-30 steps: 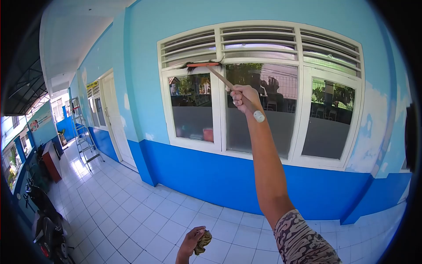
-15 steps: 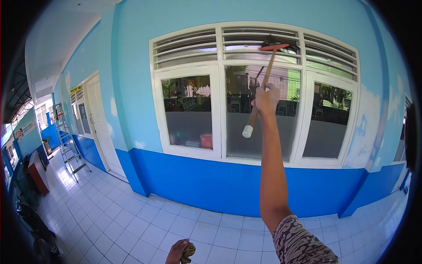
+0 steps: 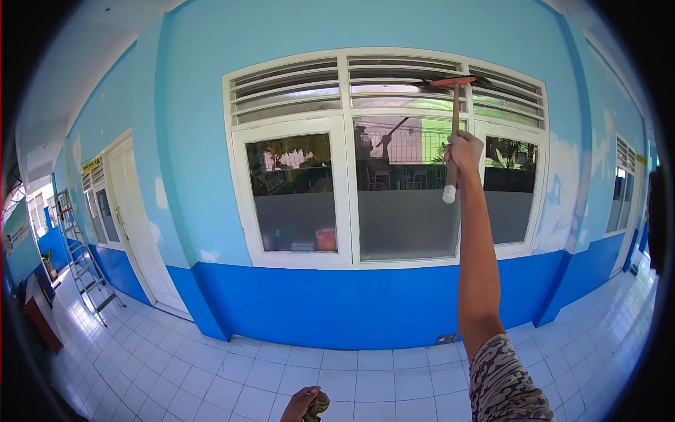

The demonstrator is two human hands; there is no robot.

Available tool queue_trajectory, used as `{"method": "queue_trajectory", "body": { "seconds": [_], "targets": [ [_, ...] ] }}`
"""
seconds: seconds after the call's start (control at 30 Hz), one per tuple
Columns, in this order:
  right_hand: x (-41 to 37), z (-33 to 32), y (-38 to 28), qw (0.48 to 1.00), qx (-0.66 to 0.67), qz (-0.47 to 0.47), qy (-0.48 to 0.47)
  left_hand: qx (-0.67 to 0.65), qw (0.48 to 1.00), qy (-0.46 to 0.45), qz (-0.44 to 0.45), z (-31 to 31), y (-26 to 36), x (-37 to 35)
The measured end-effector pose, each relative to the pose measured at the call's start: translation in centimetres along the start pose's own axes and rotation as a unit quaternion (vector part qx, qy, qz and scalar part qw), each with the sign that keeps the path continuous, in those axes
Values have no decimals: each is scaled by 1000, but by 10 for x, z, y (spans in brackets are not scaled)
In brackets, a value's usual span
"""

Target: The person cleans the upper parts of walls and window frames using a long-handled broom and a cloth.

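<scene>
My right hand is raised, its fingers wrapped round the wooden handle of a brush with a red head and dark bristles. The handle has a white end below my fist. The brush head lies over the upper louvred slats of the white-framed window, near the post right of the middle pane. Low in the view, my left hand is closed on a crumpled brown-green cloth, over the tiled floor.
The blue wall has a small socket box low down. On the left are a white door, a metal stepladder and a brown cabinet. White tiles cover the floor.
The brush in my right hand has moved right along the slats, and its handle now hangs more upright. The view has shifted right. My left hand still holds the cloth.
</scene>
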State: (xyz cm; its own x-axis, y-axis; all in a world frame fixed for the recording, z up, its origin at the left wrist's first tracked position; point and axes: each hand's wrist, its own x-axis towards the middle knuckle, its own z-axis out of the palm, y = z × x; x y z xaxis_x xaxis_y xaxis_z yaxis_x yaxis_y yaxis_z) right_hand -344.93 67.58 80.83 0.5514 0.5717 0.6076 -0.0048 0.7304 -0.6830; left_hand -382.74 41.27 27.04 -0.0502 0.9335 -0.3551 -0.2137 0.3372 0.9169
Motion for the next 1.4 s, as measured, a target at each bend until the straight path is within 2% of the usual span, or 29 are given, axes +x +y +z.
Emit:
{"method": "queue_trajectory", "body": {
  "seconds": [0.03, 0.13, 0.17, 0.23, 0.3, 0.37, 0.43, 0.47, 0.53, 0.57, 0.6, 0.63, 0.7, 0.73, 0.83, 0.9, 0.93, 0.97, 1.0, 1.03, 1.1, 1.17, 1.2, 1.23, 1.27, 1.3, 1.33, 1.37, 1.4],
  "targets": [
    [5, 9, -11, 1000, -1, -3, 2, -5, 1000, 14, -7, -10, 0, 0],
    [22, 30, -45, 965, 128, 122, -194, -33, 999, -8, -2, -25, 1, 1],
    [38, 35, -45, 934, 189, 147, -264, -42, 999, -21, 0, -28, 1, 1],
    [70, 38, -54, 816, 313, 277, -398, -45, 998, -33, -10, -25, 5, 0],
    [49, 36, -89, 896, 262, 210, -291, -46, 998, -37, -15, -27, 0, 1],
    [59, 22, -87, 940, 210, 131, -236, -83, 996, -36, 23, -41, -16, 4],
    [43, 30, -87, 987, 101, 66, -106, -104, 993, -36, 33, -55, -24, -1],
    [65, 36, -69, 995, 25, 32, -94, -90, 996, -28, 8, -59, -18, -13],
    [75, 66, -51, 998, -32, -21, 49, -74, 997, -11, -11, -70, -19, -13],
    [64, 82, -50, 996, -10, 3, 86, -72, 997, -11, -12, -72, -16, -10],
    [54, 83, -51, 1000, -17, 15, 8, -69, 997, -21, -5, -71, -6, -7],
    [45, 74, -56, 984, 7, 91, -152, -66, 997, -34, 4, -68, 6, -2],
    [40, 59, -61, 917, 166, 174, -319, -62, 997, -43, 2, -55, 25, 6],
    [38, 50, -66, 917, 167, 171, -318, -51, 998, -46, 12, -51, 29, 13],
    [37, 25, -81, 831, 285, 183, -442, -45, 997, -62, 20, -56, 32, 15],
    [16, 29, -99, 904, 252, 104, -330, -70, 996, -59, 9, -62, 25, 10],
    [15, 41, -99, 903, 252, 103, -331, -68, 996, -48, 16, -71, 12, 12],
    [21, 56, -94, 959, 154, 42, -233, -69, 996, -48, 19, -71, 10, 6],
    [33, 72, -88, 990, 55, -22, -127, -106, 992, -62, 43, -71, 10, -8],
    [57, 88, -76, 996, 29, -43, -76, -142, 985, -76, 67, -73, 13, -21],
    [56, 120, -71, 998, 54, -7, 25, -135, 987, -58, 66, -77, 19, -20],
    [47, 129, -67, 996, 40, 41, -75, -160, 977, -49, 135, -83, 1, 6],
    [41, 127, -70, 989, 28, 53, -133, -162, 976, -52, 137, -78, 4, 13],
    [36, 120, -74, 989, 27, 52, -133, -154, 977, -67, 132, -77, 5, 18],
    [32, 109, -77, 956, 131, 104, -242, -145, 978, -80, 125, -78, 5, 21],
    [32, 99, -75, 896, 232, 156, -345, -145, 979, -78, 121, -81, 4, 25],
    [31, 91, -74, 868, 265, 187, -376, -149, 979, -94, 100, -81, 3, 31],
    [46, 81, -64, 814, 305, 208, -449, -156, 978, -111, 81, -80, 0, 33],
    [40, 80, -67, 829, 292, 190, -437, -160, 978, -110, 80, -79, -1, 31]
  ]
}}
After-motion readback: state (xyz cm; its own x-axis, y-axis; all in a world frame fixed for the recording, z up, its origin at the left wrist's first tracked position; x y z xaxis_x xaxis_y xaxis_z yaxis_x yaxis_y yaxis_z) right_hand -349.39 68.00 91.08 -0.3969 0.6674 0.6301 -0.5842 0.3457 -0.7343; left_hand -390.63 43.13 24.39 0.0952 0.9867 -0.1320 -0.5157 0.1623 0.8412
